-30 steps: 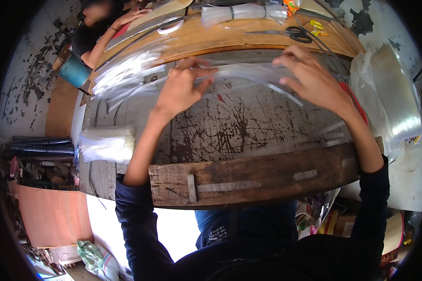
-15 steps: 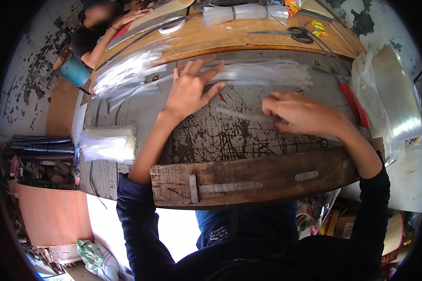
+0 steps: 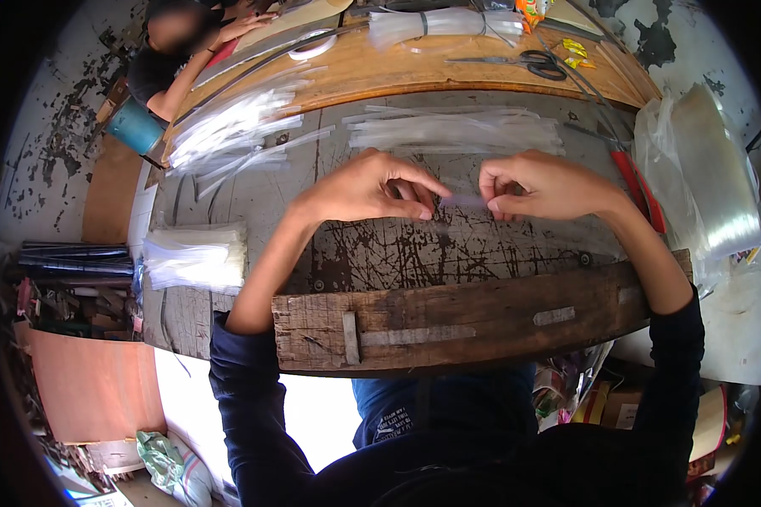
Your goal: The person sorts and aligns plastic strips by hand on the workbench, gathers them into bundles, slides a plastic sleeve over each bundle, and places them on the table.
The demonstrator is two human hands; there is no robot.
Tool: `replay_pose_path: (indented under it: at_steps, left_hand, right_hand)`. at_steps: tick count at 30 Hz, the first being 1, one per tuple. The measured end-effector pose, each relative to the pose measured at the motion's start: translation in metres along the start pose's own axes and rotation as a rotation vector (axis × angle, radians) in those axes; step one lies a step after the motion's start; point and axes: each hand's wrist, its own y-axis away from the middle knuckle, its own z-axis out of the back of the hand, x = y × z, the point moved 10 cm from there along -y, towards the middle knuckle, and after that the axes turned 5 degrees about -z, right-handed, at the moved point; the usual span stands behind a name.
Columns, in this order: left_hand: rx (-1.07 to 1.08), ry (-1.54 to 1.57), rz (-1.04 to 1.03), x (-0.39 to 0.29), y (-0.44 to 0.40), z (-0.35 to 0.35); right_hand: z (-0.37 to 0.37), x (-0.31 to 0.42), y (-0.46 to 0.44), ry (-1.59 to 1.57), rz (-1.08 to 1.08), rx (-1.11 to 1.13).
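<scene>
A short translucent plastic strip (image 3: 465,201), blurred by motion, spans the gap between my two hands above the scratched tabletop. My right hand (image 3: 537,188) pinches its right end with closed fingers. At the strip's left end is my left hand (image 3: 368,190), its fingers curved and thumb apart; whether it touches the strip I cannot tell. Just beyond both hands lies a loose pile of clear plastic strips (image 3: 457,131). To the left, more clear strips (image 3: 237,122) are spread out, and a neat stack of whitish strips (image 3: 196,258) sits nearer to me.
A thick wooden plank (image 3: 482,317) runs along the near edge. Scissors (image 3: 541,63), a tape roll (image 3: 313,46) and a tied strip bundle (image 3: 444,27) lie on the far wooden board. Red-handled cutters (image 3: 638,190) are at right. Another person's arm (image 3: 177,89) rests at far left.
My left hand has come down from the strip pile toward my right hand. The right hand has risen slightly with the strip, now between both hands.
</scene>
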Motion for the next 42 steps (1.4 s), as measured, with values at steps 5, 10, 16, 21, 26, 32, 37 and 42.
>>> replay_pose_path:
  at_steps: [5, 10, 16, 21, 26, 32, 37, 42]
  left_hand:
    - [0.051, 0.122, 0.012, -0.005, 0.003, -0.007]
    - [0.027, 0.281, 0.065, 0.001, 0.002, -0.009]
    - [-0.019, 0.31, 0.003, 0.004, 0.0, -0.006]
    - [-0.028, 0.215, 0.007, 0.006, 0.0, -0.003]
    - [0.114, -0.015, -0.025, -0.004, 0.006, -0.004]
    - [-0.205, 0.165, -0.029, -0.004, 0.001, 0.017]
    - [-0.275, 0.378, -0.063, 0.001, -0.005, 0.015]
    - [-0.157, 0.376, -0.037, -0.001, -0.007, 0.01]
  right_hand:
    - [-0.009, -0.012, 0.0, -0.284, -0.176, 0.051]
    - [-0.012, -0.016, -0.002, -0.31, -0.193, 0.04]
    - [-0.007, -0.019, -0.002, -0.384, -0.211, -0.008]
    - [-0.006, -0.022, -0.003, -0.371, -0.187, -0.017]
    - [0.005, -0.019, -0.004, -0.317, -0.159, -0.096]
    - [0.013, 0.003, -0.003, -0.328, -0.009, -0.198]
    - [0.012, 0.006, -0.004, -0.367, 0.004, -0.218]
    - [0.014, 0.0, -0.002, -0.399, -0.076, -0.214]
